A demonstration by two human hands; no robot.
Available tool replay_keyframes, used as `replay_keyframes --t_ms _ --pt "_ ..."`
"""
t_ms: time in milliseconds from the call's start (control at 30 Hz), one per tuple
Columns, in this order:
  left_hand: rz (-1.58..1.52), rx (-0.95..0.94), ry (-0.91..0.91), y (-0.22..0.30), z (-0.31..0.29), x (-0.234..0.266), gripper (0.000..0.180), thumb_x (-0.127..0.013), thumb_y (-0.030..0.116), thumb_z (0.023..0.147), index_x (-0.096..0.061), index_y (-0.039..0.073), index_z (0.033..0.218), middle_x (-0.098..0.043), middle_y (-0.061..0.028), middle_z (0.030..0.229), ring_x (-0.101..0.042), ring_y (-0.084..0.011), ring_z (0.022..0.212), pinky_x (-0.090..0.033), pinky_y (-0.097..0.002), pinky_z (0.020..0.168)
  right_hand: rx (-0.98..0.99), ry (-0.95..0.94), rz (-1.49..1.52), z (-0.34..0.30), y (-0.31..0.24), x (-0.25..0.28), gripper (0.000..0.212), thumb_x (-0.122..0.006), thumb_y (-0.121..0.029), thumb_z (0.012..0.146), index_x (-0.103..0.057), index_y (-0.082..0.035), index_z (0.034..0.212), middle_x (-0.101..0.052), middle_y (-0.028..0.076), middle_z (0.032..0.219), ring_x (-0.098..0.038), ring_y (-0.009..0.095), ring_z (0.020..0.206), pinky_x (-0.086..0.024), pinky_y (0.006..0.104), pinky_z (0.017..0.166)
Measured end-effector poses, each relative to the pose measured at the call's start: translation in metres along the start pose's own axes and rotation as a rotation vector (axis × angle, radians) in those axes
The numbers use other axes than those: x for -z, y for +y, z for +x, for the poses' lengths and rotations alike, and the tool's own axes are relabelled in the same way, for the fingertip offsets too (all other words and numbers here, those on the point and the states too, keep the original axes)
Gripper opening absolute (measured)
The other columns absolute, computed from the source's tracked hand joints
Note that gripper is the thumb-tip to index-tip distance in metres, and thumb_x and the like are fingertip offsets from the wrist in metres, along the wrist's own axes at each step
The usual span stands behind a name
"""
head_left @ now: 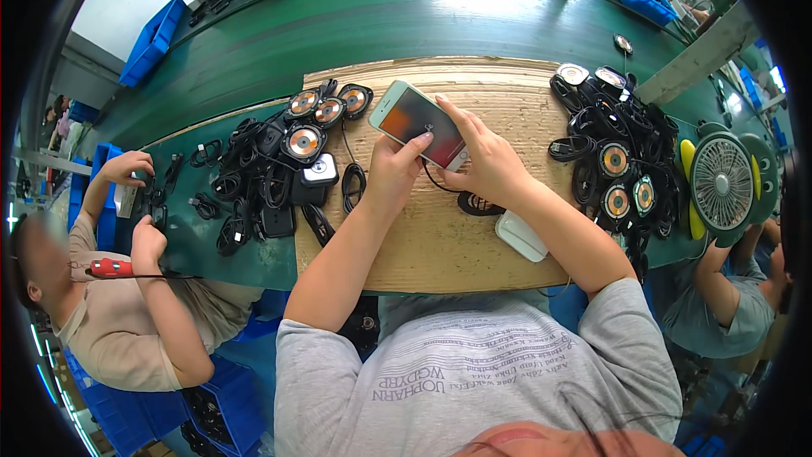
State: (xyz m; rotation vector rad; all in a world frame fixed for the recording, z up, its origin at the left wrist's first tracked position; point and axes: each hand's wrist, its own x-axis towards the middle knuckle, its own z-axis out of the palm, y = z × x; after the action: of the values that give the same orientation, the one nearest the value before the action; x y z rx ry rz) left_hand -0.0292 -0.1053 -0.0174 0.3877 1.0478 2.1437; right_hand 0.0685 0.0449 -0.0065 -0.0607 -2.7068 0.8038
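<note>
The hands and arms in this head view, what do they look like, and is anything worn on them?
The left hand and right hand are human and ungloved. I see no watch or bracelet on either forearm. Short, loose grey sleeves belong to a T-shirt with dark printed lettering.

The green counter (355,21) bears a cardboard sheet (414,245), with a cable heap (254,161) along its left edge and another heap (622,131) along its right.

Lg. grn. worktable (355,21), grey post (700,59) R.
</note>
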Motion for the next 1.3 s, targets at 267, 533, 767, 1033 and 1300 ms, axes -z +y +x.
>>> replay_keyframes --t_ms 267,533,767,1033,1300 --pt "0.02 0.031 -0.012 -0.005 0.0 0.0 0.028 -0.059 0.0 0.091 -0.058 -0.001 0.119 -0.066 -0.012 0.111 -0.064 -0.0202 0.099 -0.052 -0.0306 0.088 0.025 0.045 0.035 0.001 0.005 -0.001 0.1 -0.074 -0.018 0.068 -0.023 -0.021 0.154 -0.05 0.016 0.137 -0.067 0.033 0.088 -0.058 0.0381 0.07" --pt "0.106 0.008 0.005 -0.006 0.0 -0.001 0.029 -0.062 0.002 0.092 -0.058 0.001 0.121 -0.066 -0.0108 0.113 -0.064 -0.0202 0.101 -0.052 -0.0306 0.089 0.045 0.051 0.049 0.001 0.001 0.001 0.101 -0.074 -0.016 0.066 -0.025 -0.019 0.153 -0.049 0.016 0.137 -0.067 0.033 0.086 -0.058 0.0387 0.07" --pt "0.068 0.008 0.015 -0.007 -0.003 -0.002 0.029 -0.063 0.003 0.092 -0.058 0.002 0.121 -0.066 -0.01 0.112 -0.064 -0.0195 0.101 -0.052 -0.0301 0.088 -0.011 0.01 0.045 -0.002 -0.007 0.007 0.101 -0.077 -0.013 0.064 -0.028 -0.019 0.153 -0.054 0.015 0.134 -0.066 0.034 0.093 -0.058 0.0401 0.074" --pt "0.053 0.021 0.014 -0.009 0.001 -0.004 0.029 -0.063 0.002 0.092 -0.058 0.001 0.12 -0.066 -0.0098 0.11 -0.064 -0.0194 0.099 -0.052 -0.0282 0.085 0.021 0.047 0.021 -0.004 -0.001 0.006 0.101 -0.075 -0.016 0.065 -0.026 -0.02 0.153 -0.053 0.016 0.132 -0.067 0.034 0.087 -0.058 0.0399 0.071" --pt "0.065 0.025 0.035 -0.015 0.003 -0.011 0.028 -0.064 0.004 0.091 -0.059 0.001 0.119 -0.067 -0.0096 0.109 -0.065 -0.0188 0.097 -0.053 -0.0269 0.08 -0.001 0.012 0.009 -0.007 0.008 0.01 0.101 -0.076 -0.02 0.066 -0.024 -0.019 0.154 -0.053 0.016 0.128 -0.067 0.034 0.084 -0.058 0.0407 0.07"
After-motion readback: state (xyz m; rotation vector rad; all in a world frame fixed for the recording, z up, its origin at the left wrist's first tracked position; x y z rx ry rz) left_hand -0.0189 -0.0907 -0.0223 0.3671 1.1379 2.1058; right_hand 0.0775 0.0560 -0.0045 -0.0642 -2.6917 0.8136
